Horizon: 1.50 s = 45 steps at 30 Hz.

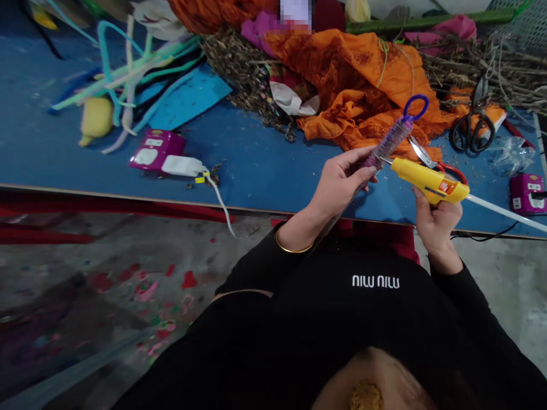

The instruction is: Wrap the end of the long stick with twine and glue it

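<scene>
My left hand [342, 179] is closed around a purple, glittery wrapped stick [391, 142], tilted up to the right above the table's front edge. A dark blue loop [416, 107] tops the stick. In my right hand [438, 219] is a yellow glue gun [429, 181], a white glue stick coming out of its back end. The gun's metal nozzle points left and meets or nearly meets the stick just above my left fingers. Behind the gun lie scissors with red handles [453, 172], partly hidden by it.
Orange cloth [354, 74] and dried twigs [243, 74] cover the back of the blue table [256, 165]. Black scissors [472, 128] lie at right. Purple socket boxes [157, 149] stand on both sides, one with a white plug. Colourful fuzzy stems [141, 74] and a yellow object [97, 118] lie left.
</scene>
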Motion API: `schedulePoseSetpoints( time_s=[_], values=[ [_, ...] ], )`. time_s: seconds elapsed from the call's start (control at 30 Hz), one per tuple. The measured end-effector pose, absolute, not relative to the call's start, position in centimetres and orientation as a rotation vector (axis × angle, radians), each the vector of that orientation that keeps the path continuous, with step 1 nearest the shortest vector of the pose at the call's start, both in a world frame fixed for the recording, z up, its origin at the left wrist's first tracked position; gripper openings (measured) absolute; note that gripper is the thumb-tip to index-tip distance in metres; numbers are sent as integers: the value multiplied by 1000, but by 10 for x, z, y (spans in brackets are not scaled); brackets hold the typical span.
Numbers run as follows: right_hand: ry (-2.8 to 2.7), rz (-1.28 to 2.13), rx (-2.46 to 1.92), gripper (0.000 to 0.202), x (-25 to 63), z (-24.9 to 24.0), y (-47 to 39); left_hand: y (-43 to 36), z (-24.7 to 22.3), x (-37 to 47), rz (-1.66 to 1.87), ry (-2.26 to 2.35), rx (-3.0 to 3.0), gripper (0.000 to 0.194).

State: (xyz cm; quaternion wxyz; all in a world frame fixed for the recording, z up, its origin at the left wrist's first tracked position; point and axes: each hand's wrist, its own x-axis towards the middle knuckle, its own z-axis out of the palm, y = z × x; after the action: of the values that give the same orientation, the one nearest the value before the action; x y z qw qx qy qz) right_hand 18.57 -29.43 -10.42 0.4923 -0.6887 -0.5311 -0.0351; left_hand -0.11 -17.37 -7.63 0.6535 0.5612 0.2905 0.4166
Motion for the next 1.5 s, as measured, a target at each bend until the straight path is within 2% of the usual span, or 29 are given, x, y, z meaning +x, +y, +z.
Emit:
schedulePoseSetpoints(
  time_s=[0.37, 0.9, 1.1, 1.5],
  values=[
    [-1378, -101, -1648, 20, 177, -100, -294, -176, -75, -2, 965, 667, 1288, 38],
    [-1493, -152, -1696, 33, 169, -102, -300, -179, -74, -3, 990, 686, 1320, 38],
    [-1465, -34, -1712, 38, 169, -105, -303, -179, -75, -3, 976, 699, 1335, 41],
    [-1518, -324, -1654, 42, 169, -103, -303, -178, -75, -2, 981, 694, 1314, 38]
  ],
)
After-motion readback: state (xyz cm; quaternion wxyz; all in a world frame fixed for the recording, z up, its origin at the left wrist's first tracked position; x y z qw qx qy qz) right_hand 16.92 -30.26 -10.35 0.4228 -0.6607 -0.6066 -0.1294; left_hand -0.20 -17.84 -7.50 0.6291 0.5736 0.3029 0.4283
